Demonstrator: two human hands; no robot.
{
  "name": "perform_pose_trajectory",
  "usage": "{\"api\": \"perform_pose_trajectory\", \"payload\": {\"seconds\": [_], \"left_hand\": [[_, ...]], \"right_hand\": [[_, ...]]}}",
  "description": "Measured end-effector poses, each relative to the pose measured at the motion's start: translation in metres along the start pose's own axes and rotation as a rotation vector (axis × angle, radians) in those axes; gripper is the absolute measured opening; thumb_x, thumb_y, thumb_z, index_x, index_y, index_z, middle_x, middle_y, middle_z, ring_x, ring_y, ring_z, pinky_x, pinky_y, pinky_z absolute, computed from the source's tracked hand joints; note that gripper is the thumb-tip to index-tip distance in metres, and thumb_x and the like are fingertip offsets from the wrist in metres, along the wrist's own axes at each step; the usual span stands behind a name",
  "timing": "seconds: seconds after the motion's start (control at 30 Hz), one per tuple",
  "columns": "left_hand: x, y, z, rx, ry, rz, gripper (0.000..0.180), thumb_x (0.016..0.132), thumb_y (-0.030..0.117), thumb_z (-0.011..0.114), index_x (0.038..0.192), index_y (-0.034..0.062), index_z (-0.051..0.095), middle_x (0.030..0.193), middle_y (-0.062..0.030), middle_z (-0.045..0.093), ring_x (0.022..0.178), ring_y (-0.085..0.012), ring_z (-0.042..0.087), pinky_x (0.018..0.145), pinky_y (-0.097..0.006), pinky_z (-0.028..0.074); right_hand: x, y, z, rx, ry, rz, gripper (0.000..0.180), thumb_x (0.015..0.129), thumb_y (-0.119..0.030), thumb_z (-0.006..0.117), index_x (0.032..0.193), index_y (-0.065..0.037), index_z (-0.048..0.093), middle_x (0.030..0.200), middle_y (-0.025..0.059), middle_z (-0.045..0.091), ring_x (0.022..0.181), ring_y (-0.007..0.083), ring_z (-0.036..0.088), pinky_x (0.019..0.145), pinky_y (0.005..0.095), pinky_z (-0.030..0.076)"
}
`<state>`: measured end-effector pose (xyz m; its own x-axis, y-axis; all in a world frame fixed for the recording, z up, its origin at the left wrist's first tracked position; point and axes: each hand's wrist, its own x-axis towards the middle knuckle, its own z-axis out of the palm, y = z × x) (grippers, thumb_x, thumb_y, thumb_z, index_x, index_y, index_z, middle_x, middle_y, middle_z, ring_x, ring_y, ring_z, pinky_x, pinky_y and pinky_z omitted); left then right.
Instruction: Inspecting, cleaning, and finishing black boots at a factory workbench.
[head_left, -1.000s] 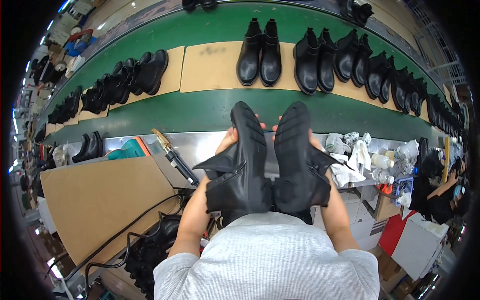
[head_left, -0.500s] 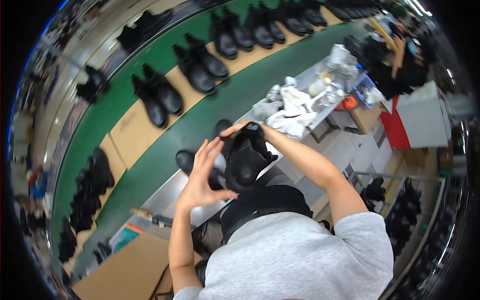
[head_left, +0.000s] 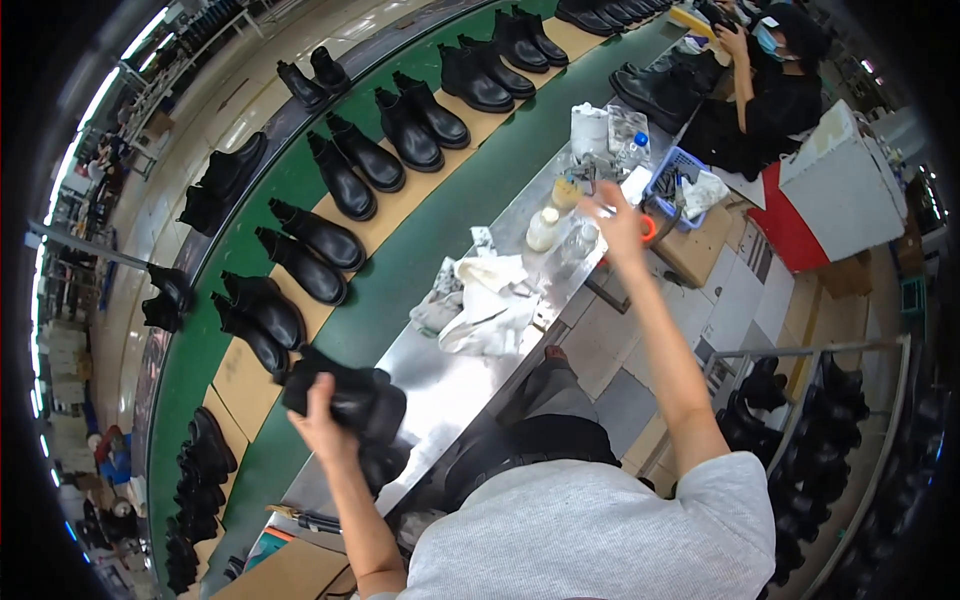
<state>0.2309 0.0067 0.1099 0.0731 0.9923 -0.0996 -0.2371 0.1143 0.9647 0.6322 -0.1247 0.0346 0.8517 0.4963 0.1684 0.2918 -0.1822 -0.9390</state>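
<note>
My left hand (head_left: 322, 425) is closed around a black boot (head_left: 368, 402), at the near left end of the metal table (head_left: 435, 405). Under that boot, another dark boot (head_left: 382, 466) partly shows. My right hand (head_left: 616, 222) is stretched out over the table's far right part, slightly blurred, its fingers apart with nothing visible in them. Closest to it are a clear bottle (head_left: 579, 243), a bottle of whitish liquid (head_left: 542, 230) and a yellowish container (head_left: 567, 192). Crumpled white cloths (head_left: 492, 300) lie on the metal between my hands.
Beyond the table, pairs of black boots (head_left: 345, 180) stand on tan boards along a green conveyor (head_left: 420, 215). A blue basket (head_left: 682, 180) rests on a box at the right. Past it, a masked co-worker (head_left: 770, 100) sits. Racked footwear (head_left: 815, 450) stands at my lower right.
Both hands were together around a boot. The left hand now has a boot farther left, while the right has parted from it and reached to the bottles. The view has shifted.
</note>
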Motion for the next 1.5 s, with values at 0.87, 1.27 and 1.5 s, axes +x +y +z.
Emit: {"api": "perform_pose_trajectory", "payload": {"seconds": [0.87,1.27,1.5], "left_hand": [[0.032,-0.029,0.085,0.067,0.366,-0.067,0.039,0.079,0.025,0.071,0.105,-0.0023,0.060,0.097,-0.0066,0.062,0.086,-0.0154,0.059,0.076,-0.028,0.048],[0.049,-0.029,0.054,0.020,0.363,-0.045,0.017,0.078,0.017,0.070,0.086,0.0032,0.064,0.080,-0.0020,0.062,0.070,-0.0113,0.058,0.063,-0.026,0.046],[0.048,-0.043,0.019,-0.160,0.379,0.025,0.019,0.075,0.011,0.069,0.089,0.0032,0.059,0.083,-0.0024,0.059,0.074,-0.0127,0.057,0.068,-0.027,0.046]], "right_hand": [[0.106,0.104,-0.063,0.256,-0.461,0.056,0.023,0.086,-0.010,0.062,0.104,0.004,0.061,0.099,0.0067,0.064,0.091,0.0133,0.057,0.083,0.0267,0.044],[-0.083,-0.092,-0.003,0.348,-1.114,0.166,0.041,0.081,-0.012,0.068,0.117,0.003,0.056,0.082,0.0041,0.062,0.074,0.0094,0.055,0.069,0.0226,0.044],[-0.102,-0.120,0.028,0.263,-0.977,0.005,0.040,0.080,-0.012,0.069,0.114,0.006,0.057,0.076,0.0085,0.059,0.067,0.0090,0.051,0.063,0.0241,0.043]]}}
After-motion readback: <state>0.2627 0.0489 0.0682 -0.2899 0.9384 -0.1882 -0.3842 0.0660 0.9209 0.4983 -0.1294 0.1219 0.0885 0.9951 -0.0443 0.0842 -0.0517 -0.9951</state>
